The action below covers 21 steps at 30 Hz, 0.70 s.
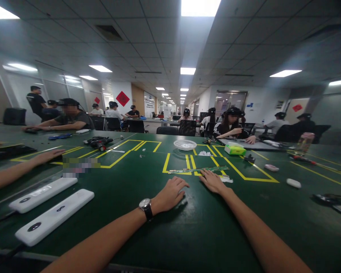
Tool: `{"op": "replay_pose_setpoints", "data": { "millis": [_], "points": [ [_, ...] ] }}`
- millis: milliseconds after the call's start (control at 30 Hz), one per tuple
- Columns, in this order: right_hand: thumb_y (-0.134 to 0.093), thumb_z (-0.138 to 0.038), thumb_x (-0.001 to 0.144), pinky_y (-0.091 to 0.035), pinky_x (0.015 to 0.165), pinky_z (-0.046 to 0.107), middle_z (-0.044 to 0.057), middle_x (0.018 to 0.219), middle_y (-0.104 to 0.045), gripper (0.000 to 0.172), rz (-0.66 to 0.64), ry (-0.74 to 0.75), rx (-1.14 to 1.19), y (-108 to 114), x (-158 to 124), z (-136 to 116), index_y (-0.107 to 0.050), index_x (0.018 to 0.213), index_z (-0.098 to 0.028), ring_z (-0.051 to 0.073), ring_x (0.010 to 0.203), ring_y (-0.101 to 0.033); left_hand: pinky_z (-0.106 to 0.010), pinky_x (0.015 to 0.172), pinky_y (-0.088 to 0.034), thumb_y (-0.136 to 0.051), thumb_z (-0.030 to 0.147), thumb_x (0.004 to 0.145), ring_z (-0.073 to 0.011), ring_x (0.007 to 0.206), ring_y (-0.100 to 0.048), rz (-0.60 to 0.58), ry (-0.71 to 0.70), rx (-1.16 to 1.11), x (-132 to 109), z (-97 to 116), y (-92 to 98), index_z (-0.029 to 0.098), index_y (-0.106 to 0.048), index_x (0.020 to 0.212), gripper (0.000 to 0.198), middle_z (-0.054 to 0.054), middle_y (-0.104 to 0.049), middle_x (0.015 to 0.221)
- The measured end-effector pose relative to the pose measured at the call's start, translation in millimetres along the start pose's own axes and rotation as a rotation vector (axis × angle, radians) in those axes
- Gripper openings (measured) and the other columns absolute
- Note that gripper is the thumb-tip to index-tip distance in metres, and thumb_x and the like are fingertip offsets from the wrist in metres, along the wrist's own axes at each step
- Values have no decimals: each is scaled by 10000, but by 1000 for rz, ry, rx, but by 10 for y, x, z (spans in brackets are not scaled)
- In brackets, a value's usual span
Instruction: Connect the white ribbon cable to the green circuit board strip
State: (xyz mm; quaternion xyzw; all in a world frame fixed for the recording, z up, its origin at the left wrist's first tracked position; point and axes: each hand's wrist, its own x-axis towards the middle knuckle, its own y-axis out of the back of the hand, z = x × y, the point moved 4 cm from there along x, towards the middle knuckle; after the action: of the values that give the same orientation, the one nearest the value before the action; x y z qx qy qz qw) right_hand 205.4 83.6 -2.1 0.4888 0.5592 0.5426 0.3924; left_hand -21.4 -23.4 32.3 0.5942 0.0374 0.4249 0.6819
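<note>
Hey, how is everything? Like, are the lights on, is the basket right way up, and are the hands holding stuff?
Green strip: lying flat
Right hand: fingers at the strip's near edge, not closed round it
Left hand: fingers bent, no visible object held
Watch: worn
White basket: upright
Nearest power strip: cable attached, on or off unclear
Nearest ceiling light: lit
</note>
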Motion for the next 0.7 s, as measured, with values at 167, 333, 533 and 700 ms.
{"op": "replay_pose_setpoints", "data": {
  "millis": [167, 333, 533, 700],
  "points": [
    [-289, -504, 944, -308, 995, 461, 123, 1374, -465, 535, 78, 51, -36, 80, -82, -62, -484, 1357, -227, 294, 1237, -421, -393, 951, -347, -440, 197, 915, -233, 1096, -450, 14, -14, 9, 3, -8, -26, 215, -545, 1176, 281, -82, -559, 1165],
    [-377, -485, 927, -320, 969, 413, 121, 1267, -526, 469, 85, 162, -12, 167, -228, -313, -567, 1268, -224, 269, 1160, -471, -379, 929, -364, -423, 196, 924, -230, 1086, -455, 57, 4, -6, 6, -34, -12, 215, -550, 1170, 278, -77, -567, 1164],
    [-381, -418, 941, -374, 867, 289, 84, 1021, -629, 368, 101, 330, 110, 278, -410, -722, -671, 1007, -201, 202, 976, -562, -377, 954, -371, -426, 185, 920, -227, 1075, -474, 139, 79, -59, 10, -175, -4, 199, -567, 1126, 251, -73, -593, 1114],
    [-450, -514, 886, -375, 885, 357, 128, 1123, -592, 416, 192, 126, 55, 210, -435, -769, -635, 1070, -190, 271, 1062, -524, -385, 960, -383, -431, 178, 909, -228, 1058, -491, 177, 124, -102, 7, -234, -22, 188, -578, 1111, 250, -78, -596, 1096]
  ]
}}
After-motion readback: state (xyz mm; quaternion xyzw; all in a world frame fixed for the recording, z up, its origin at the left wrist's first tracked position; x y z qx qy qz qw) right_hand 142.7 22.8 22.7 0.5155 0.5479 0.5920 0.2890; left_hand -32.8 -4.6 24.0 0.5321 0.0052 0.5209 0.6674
